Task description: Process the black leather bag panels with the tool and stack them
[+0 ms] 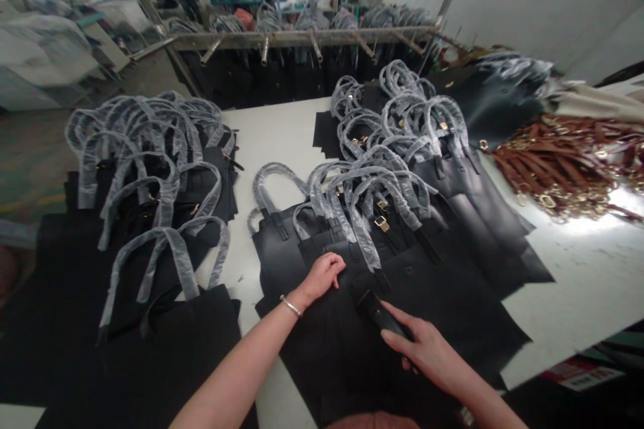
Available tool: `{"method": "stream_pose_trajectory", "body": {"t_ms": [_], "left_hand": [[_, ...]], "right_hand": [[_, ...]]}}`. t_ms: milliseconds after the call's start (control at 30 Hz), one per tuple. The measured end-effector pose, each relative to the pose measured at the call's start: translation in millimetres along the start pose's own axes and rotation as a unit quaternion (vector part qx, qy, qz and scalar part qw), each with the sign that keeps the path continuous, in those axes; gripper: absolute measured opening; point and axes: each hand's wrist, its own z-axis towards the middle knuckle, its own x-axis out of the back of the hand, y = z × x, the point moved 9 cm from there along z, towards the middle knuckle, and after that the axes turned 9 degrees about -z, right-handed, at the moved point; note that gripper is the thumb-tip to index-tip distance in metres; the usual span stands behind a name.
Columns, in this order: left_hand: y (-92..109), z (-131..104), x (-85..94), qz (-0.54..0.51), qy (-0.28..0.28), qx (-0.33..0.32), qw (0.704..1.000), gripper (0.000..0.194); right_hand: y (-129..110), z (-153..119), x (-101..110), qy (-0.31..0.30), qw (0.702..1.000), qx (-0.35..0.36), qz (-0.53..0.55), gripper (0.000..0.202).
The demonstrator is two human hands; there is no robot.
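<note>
My right hand [422,348] is wrapped round a black handheld tool [385,315] shaped like a hair clipper, its wide head over a black bag panel [453,288]. My left hand [325,275], with a bracelet at the wrist, is closed with curled fingers, low over the same pile of black panels. Whether anything is pinched in it is hidden. Just beyond both hands, plastic-wrapped bag handles [367,228] arch up from the panels, with a gold buckle [382,223] among them.
At left lies another stack of black bag panels [201,328] with wrapped handles. Brown straps with gold rings [558,161] are heaped at the right. A white table [282,120] carries everything. Behind it stands a metal rack [302,39] with protruding bars; people sit farther back.
</note>
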Motion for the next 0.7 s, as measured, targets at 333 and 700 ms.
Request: {"method": "stream_pose_trajectory", "body": {"t_ms": [333, 700], "left_hand": [[66.5, -103.3, -92.7, 0.093, -0.123, -0.219, 0.963, 0.026], [63.4, -105.7, -105.2, 0.123, -0.068, -0.183, 0.973, 0.025]], "right_hand": [[-21.0, 9.5, -3.2, -0.021, 0.997, -0.032, -0.06, 0.06], [-46.0, 19.6, -5.3, -0.023, 0.991, 0.012, -0.13, 0.062]]}}
